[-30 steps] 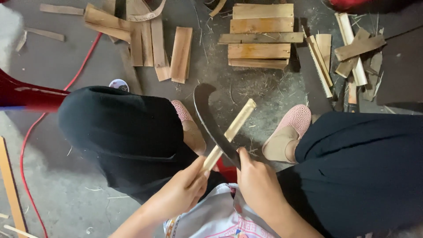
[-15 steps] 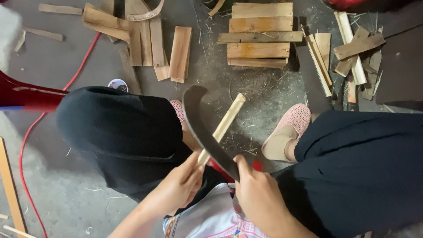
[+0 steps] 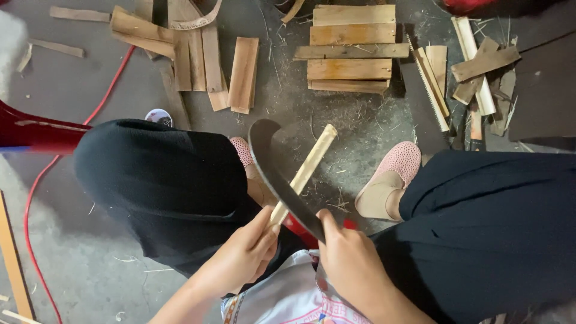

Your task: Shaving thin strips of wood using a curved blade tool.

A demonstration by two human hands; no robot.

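I sit with black-trousered knees apart over a concrete floor. My left hand (image 3: 243, 255) grips the near end of a pale bamboo strip (image 3: 309, 165) that points up and to the right. My right hand (image 3: 348, 261) holds the handle of a dark curved knife (image 3: 273, 165). Its blade crosses the strip just above my left hand, and its hooked tip points away from me. A red part shows under the blade near my right hand.
Cut wooden boards lie in a stack (image 3: 351, 51) ahead, with more planks (image 3: 198, 57) at left and scraps (image 3: 480, 66) at right. A saw blade (image 3: 426, 84) lies beside the stack. Pink slippers (image 3: 390, 177) are on my feet. A red cable (image 3: 36, 192) runs along the left.
The knife and strip have shifted slightly left and down between my hands; the blade now sits lower along the strip, nearer my left hand.
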